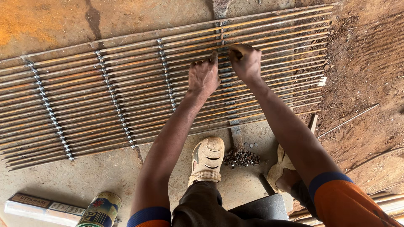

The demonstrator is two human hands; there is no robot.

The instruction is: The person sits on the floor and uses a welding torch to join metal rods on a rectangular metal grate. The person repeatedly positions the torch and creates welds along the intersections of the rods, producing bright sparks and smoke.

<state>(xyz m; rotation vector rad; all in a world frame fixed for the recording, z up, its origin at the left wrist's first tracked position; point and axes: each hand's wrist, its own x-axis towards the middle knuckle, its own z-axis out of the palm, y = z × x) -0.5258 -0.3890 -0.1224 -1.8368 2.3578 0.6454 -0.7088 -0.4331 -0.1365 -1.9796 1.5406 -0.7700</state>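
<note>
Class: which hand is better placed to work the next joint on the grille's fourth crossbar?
Probably the right hand: its pinched fingertips sit on that crossbar. The left hand rests flat on the rods beside it.

The can (100,211) and long box (42,207) are cut off by the bottom edge, the right foot (283,168) hidden behind the arm

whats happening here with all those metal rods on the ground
A person crouches over a grille of parallel steel rods lying on the concrete floor. The left hand presses on the rods, while the right hand pinches something small at a cross strip. A pile of small dark metal bits sits between the feet, and a can and a long box lie nearby.
</note>
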